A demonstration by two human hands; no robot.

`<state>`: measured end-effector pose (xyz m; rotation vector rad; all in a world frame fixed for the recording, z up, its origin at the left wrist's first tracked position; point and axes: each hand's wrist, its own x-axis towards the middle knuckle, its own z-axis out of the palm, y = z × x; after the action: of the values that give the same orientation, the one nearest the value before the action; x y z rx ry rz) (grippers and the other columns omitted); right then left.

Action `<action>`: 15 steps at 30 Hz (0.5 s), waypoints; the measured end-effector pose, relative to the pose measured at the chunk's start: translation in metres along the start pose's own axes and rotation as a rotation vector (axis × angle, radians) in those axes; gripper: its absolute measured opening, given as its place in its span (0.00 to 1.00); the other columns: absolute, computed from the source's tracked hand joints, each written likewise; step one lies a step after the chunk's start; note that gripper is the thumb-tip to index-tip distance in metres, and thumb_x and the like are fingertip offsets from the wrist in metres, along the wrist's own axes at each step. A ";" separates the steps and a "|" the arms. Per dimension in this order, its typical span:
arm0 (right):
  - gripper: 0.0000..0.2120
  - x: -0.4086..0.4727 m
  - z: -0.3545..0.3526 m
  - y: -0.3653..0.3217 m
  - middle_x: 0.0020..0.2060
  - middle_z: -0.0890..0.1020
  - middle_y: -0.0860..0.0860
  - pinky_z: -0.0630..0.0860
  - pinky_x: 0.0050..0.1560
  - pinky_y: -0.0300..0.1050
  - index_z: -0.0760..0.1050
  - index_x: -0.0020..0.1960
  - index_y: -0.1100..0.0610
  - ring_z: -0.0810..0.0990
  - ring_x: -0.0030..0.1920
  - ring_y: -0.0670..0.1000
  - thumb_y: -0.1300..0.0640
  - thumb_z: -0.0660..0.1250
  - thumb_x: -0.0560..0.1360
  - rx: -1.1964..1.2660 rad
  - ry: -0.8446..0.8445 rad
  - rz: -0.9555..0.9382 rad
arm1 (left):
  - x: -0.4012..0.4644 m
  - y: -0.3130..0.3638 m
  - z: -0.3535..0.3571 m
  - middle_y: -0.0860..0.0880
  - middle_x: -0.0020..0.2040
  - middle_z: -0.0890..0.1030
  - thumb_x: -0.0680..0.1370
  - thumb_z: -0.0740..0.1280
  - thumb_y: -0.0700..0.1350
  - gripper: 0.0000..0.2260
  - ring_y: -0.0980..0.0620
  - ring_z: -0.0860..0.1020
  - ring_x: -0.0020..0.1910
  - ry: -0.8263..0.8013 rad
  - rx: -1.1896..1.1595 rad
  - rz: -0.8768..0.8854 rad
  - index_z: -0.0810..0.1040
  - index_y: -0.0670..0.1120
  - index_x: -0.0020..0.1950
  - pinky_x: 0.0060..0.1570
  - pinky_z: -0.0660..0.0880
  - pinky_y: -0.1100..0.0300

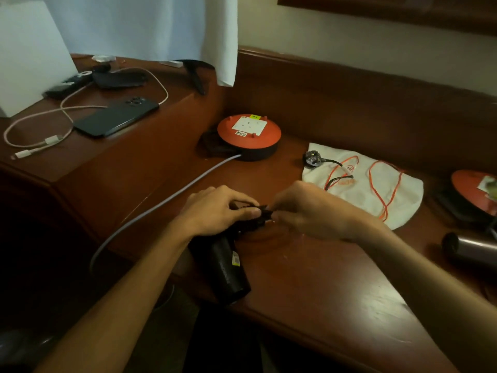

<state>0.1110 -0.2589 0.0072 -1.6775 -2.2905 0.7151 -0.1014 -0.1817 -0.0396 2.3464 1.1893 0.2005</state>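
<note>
A black cylindrical appliance [228, 270], like a hair dryer body with a small label, lies on the wooden desk [322, 286] near its front edge. My left hand [215, 211] curls over its upper end and grips it. My right hand [304, 208] pinches a small black part, possibly the cord [265, 211], right where the two hands meet. What lies under the fingers is hidden. A black plug [312, 158] with a thin black lead rests on a white drawstring bag [376, 189] with orange cords, to the right behind my hands.
An orange round socket reel [248, 135] with a grey cable [166, 200] stands behind my hands. A raised side shelf holds a dark phone [115, 118], a pink charging cable [40, 141] and small dark items. Another orange reel [473, 189] and a metallic cylinder [470, 249] sit far right.
</note>
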 end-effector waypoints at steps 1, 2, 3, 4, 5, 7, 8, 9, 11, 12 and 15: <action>0.08 -0.006 0.009 0.003 0.34 0.85 0.52 0.77 0.31 0.37 0.84 0.51 0.55 0.84 0.31 0.46 0.60 0.65 0.81 0.065 0.052 -0.028 | 0.001 -0.007 -0.002 0.65 0.54 0.84 0.67 0.61 0.79 0.25 0.60 0.80 0.57 0.001 -0.115 -0.011 0.80 0.71 0.58 0.59 0.76 0.50; 0.08 -0.011 0.017 0.005 0.35 0.85 0.53 0.78 0.33 0.38 0.83 0.54 0.54 0.84 0.31 0.46 0.61 0.65 0.81 0.168 0.079 -0.045 | 0.001 -0.012 -0.003 0.65 0.54 0.84 0.64 0.62 0.81 0.28 0.60 0.81 0.58 -0.009 -0.220 -0.010 0.81 0.69 0.57 0.61 0.76 0.47; 0.09 -0.015 0.025 0.009 0.37 0.85 0.54 0.81 0.35 0.42 0.83 0.57 0.54 0.85 0.33 0.48 0.61 0.65 0.81 0.275 0.094 -0.054 | 0.001 -0.015 -0.003 0.64 0.54 0.85 0.62 0.64 0.81 0.29 0.60 0.81 0.58 -0.025 -0.301 0.003 0.83 0.68 0.56 0.63 0.76 0.46; 0.10 -0.019 0.032 0.012 0.39 0.86 0.54 0.83 0.37 0.46 0.83 0.59 0.53 0.86 0.34 0.50 0.61 0.66 0.81 0.336 0.120 -0.072 | 0.001 -0.017 -0.003 0.63 0.53 0.85 0.62 0.66 0.80 0.29 0.60 0.81 0.58 -0.034 -0.355 0.013 0.84 0.66 0.55 0.64 0.75 0.45; 0.11 -0.021 0.041 0.015 0.41 0.86 0.54 0.83 0.39 0.48 0.83 0.60 0.52 0.86 0.35 0.51 0.60 0.67 0.81 0.344 0.172 -0.098 | 0.001 -0.017 -0.004 0.62 0.53 0.85 0.62 0.69 0.78 0.28 0.60 0.81 0.58 -0.027 -0.393 0.016 0.85 0.65 0.54 0.65 0.75 0.45; 0.09 -0.022 0.061 0.019 0.41 0.86 0.52 0.83 0.39 0.49 0.84 0.57 0.55 0.86 0.34 0.51 0.61 0.70 0.79 0.350 0.303 -0.110 | -0.001 -0.016 -0.005 0.61 0.52 0.86 0.62 0.73 0.74 0.24 0.60 0.82 0.58 0.001 -0.445 0.018 0.86 0.63 0.52 0.65 0.75 0.46; 0.06 -0.021 0.070 0.020 0.39 0.86 0.50 0.83 0.37 0.47 0.85 0.54 0.57 0.85 0.33 0.49 0.61 0.71 0.78 0.367 0.357 -0.109 | -0.002 -0.015 -0.005 0.61 0.52 0.86 0.63 0.74 0.72 0.22 0.60 0.82 0.58 0.004 -0.461 0.019 0.87 0.62 0.51 0.65 0.75 0.46; 0.04 -0.020 0.078 0.021 0.37 0.84 0.48 0.82 0.36 0.45 0.84 0.50 0.59 0.84 0.33 0.46 0.62 0.72 0.77 0.358 0.405 -0.122 | -0.003 -0.014 -0.005 0.61 0.52 0.86 0.63 0.75 0.71 0.21 0.60 0.82 0.58 0.003 -0.466 0.012 0.87 0.63 0.50 0.66 0.75 0.46; 0.02 -0.018 0.092 0.024 0.37 0.81 0.38 0.77 0.38 0.36 0.84 0.49 0.58 0.81 0.36 0.38 0.62 0.73 0.76 0.249 0.493 -0.195 | -0.005 -0.011 -0.003 0.63 0.51 0.86 0.60 0.75 0.74 0.23 0.60 0.82 0.57 0.010 -0.427 -0.008 0.86 0.65 0.50 0.64 0.75 0.46; 0.04 -0.016 0.096 0.029 0.40 0.80 0.36 0.75 0.41 0.33 0.83 0.51 0.57 0.79 0.39 0.35 0.62 0.73 0.76 0.174 0.520 -0.238 | -0.006 -0.010 -0.003 0.63 0.51 0.86 0.58 0.75 0.75 0.24 0.60 0.82 0.56 0.021 -0.403 -0.018 0.85 0.66 0.49 0.63 0.76 0.46; 0.07 -0.013 0.105 0.043 0.48 0.84 0.44 0.80 0.46 0.43 0.82 0.57 0.55 0.83 0.48 0.45 0.59 0.69 0.80 0.009 0.547 -0.266 | -0.005 -0.007 0.000 0.62 0.48 0.86 0.56 0.75 0.75 0.24 0.60 0.83 0.51 0.068 -0.384 -0.037 0.85 0.67 0.49 0.59 0.79 0.47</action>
<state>0.1047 -0.2881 -0.1034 -1.3155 -2.0424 0.1753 -0.1091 -0.1827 -0.0427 1.9950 1.1112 0.4568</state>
